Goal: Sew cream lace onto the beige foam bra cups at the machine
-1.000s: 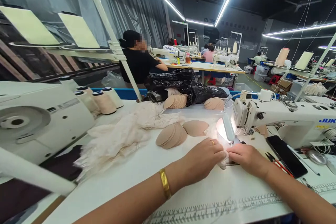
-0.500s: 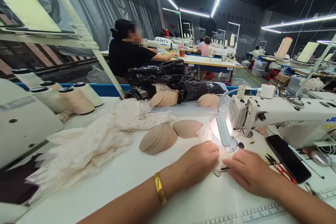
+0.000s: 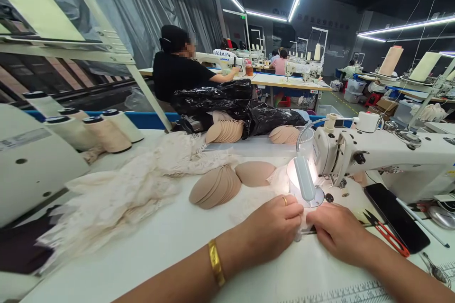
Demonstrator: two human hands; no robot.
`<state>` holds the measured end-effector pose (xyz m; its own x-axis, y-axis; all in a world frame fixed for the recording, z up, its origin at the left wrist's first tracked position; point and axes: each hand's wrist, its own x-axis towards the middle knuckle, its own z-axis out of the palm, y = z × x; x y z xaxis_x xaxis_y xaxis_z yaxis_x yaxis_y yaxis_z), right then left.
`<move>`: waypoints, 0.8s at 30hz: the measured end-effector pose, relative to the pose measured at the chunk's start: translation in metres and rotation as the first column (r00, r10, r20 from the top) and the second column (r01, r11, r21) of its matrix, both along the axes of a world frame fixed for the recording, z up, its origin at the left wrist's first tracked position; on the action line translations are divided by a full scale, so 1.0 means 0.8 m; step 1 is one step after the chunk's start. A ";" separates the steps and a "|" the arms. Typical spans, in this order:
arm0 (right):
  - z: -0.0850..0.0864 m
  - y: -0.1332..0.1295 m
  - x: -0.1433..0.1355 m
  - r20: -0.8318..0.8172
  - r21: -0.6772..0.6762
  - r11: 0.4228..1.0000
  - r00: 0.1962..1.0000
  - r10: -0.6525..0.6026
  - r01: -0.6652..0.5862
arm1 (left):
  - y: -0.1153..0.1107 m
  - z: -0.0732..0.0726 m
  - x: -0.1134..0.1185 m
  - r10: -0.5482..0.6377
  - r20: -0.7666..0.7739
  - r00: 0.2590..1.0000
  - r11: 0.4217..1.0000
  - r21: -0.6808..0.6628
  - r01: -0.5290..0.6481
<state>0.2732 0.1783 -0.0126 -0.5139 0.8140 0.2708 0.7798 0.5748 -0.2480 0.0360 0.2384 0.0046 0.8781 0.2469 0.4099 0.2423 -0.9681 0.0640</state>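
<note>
My left hand (image 3: 272, 225) is closed, fingers pinched on a small piece of pale, sheer fabric (image 3: 304, 225) in front of the sewing machine's (image 3: 391, 154) needle area. Close by on the right, my right hand (image 3: 339, 232) has its fingers curled onto the same fabric. Their fingertips hide most of the piece. A small lit lamp (image 3: 304, 177) on a bendy neck shines just above the hands. Left of it lie a single beige oval cup pad (image 3: 256, 173) and a fanned stack of such pads (image 3: 215, 188).
Cream lace (image 3: 117, 199) is heaped at left, near thread cones (image 3: 106, 135). At right lie red-handled snips (image 3: 387, 234), a black phone (image 3: 397, 218) and a ruler (image 3: 348, 292). Beyond are black plastic bags (image 3: 216, 97) and a co-worker (image 3: 181, 66) at another machine.
My right fingers have curled in from a more stretched pose, and both hands have drawn closer together at the fabric. The whole view has shifted slightly.
</note>
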 end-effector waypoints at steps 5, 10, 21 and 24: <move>-0.007 -0.012 0.012 -0.037 0.155 0.984 0.994 0.098 -0.091 | -0.001 -0.002 -0.003 0.046 0.003 0.999 0.997 -0.059 -0.046; -0.007 -0.010 0.016 -0.007 0.173 0.976 0.991 0.132 -0.129 | 0.000 -0.008 -0.001 0.084 0.037 0.996 0.996 -0.038 -0.083; -0.008 -0.009 0.016 -0.007 0.130 0.987 0.995 0.101 -0.099 | 0.002 -0.015 0.007 -0.001 0.098 0.995 0.998 0.064 -0.005; -0.007 -0.009 0.014 0.000 0.128 0.987 0.995 0.097 -0.096 | -0.001 -0.006 0.003 0.022 0.043 0.999 0.999 -0.049 -0.020</move>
